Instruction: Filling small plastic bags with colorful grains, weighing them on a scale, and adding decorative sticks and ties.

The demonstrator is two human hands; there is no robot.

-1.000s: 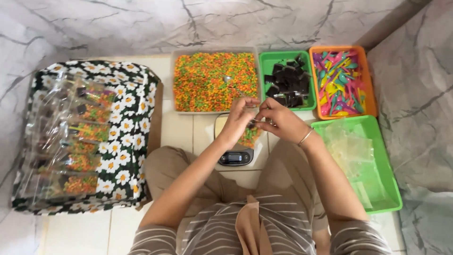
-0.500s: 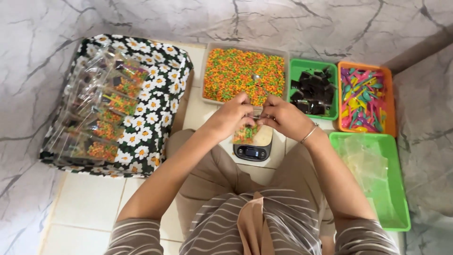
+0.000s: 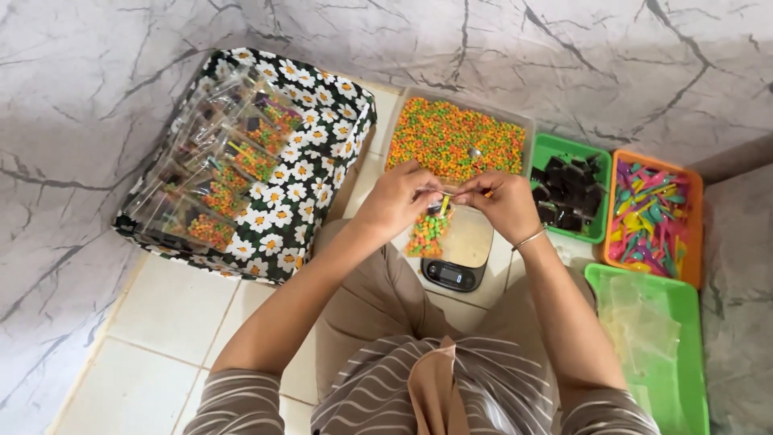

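My left hand (image 3: 396, 198) and my right hand (image 3: 504, 203) both pinch the top edge of a small clear bag (image 3: 428, 229) filled with orange, green and yellow pellets. A thin yellow stick pokes up inside the bag. The bag hangs just above a small kitchen scale (image 3: 460, 254) with a pale platform and a dark display. Behind my hands stands a clear tray of the same coloured pellets (image 3: 456, 137) with a small spoon lying in it. A thin bangle circles my right wrist.
A daisy-patterned fabric box (image 3: 299, 189) on the left holds several filled clear bags. To the right stand a green tray of dark pieces (image 3: 570, 192), an orange tray of coloured plastic spoons (image 3: 652, 217) and a green tray of empty clear bags (image 3: 644, 330). Marble walls surround the tiled floor.
The view has shifted and tilted, so everything sits further right. My hands stay together on the bag's top, which now hangs lower over the scale's left side.
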